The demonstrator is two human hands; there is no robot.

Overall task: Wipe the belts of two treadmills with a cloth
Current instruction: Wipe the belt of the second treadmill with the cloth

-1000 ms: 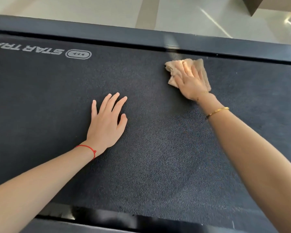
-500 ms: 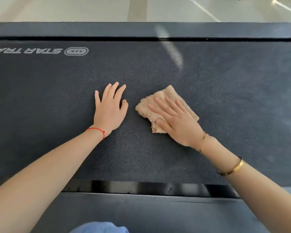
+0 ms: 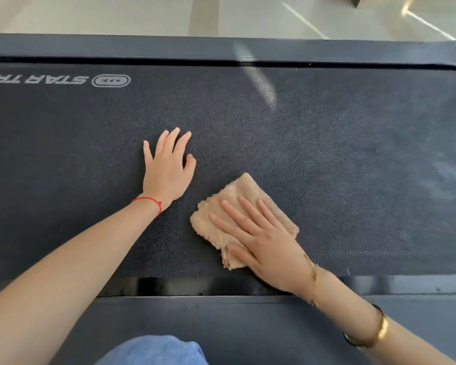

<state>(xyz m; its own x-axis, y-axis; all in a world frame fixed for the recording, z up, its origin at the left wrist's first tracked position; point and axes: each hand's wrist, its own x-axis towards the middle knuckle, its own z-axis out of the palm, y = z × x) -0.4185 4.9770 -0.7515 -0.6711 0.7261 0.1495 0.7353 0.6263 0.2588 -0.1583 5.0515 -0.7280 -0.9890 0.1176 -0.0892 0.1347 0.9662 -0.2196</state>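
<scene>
A dark textured treadmill belt point(image 3: 327, 154) runs across the whole view, with a grey logo printed at its far left. A folded beige cloth point(image 3: 237, 196) lies on the belt close to its near edge. My right hand point(image 3: 263, 241) presses flat on the cloth with straight, spread fingers. My left hand point(image 3: 169, 167) rests flat on the bare belt just left of the cloth, fingers spread, holding nothing.
Dark side rails border the belt, the far rail point(image 3: 221, 48) and the near rail point(image 3: 248, 325). Pale tiled floor point(image 3: 116, 14) lies beyond the far rail. My knee in blue fabric point(image 3: 153, 351) shows at the bottom edge.
My right hand has dragged the cloth from the belt's far edge back toward me, close to the near edge. My left hand has stayed flat on the belt.
</scene>
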